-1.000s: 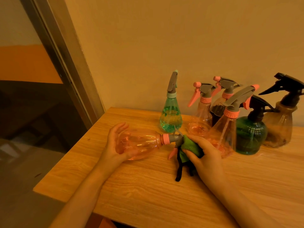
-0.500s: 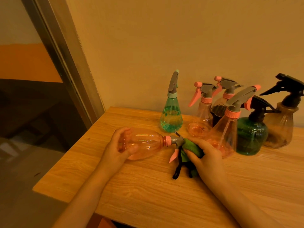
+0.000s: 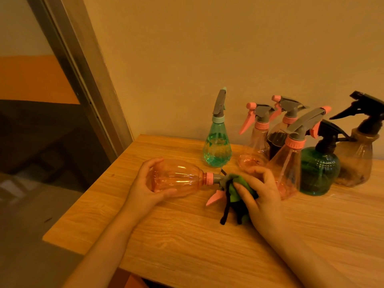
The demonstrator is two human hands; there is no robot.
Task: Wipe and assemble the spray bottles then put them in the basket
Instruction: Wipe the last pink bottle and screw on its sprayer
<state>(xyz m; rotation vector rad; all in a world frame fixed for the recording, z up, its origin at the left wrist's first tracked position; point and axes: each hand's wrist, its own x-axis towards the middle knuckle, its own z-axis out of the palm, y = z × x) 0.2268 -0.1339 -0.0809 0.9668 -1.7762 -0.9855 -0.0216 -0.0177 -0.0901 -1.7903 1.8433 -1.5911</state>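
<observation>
While sideways over the table: left hand fingers round pink bottle; right hand fingers clutching green cloth.

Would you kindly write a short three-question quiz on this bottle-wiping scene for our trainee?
1. True or false: the pink bottle in the left hand lies on its side.
2. What does the right hand press on the spray head? A) green cloth B) sponge C) paper towel
3. How many bottles stand upright by the wall?

Key: 1 true; 2 A; 3 six.
</observation>
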